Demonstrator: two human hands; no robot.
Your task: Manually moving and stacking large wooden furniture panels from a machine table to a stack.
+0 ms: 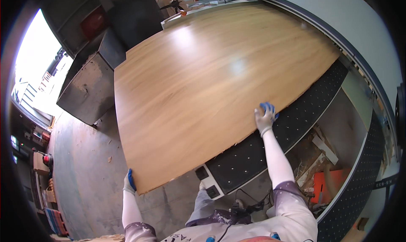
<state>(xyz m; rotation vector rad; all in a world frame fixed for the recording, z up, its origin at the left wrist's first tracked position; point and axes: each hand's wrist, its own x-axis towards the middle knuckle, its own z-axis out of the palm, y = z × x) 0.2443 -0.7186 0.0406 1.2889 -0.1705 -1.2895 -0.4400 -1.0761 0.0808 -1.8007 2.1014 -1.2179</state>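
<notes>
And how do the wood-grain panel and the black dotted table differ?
Colour: the wood-grain panel is streaked light tan; the black dotted table carries pale dots. Edge: the panel's near edge looks ragged; the table's looks smooth, with light trim. Both have flat tops.

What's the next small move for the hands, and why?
I'd probably have the left hand nudge the wood-grain board gently rightward: it sits at the near-left corner, which overhangs the floor beyond the dotted black table, while the right hand is at the near edge and could steer.
</notes>
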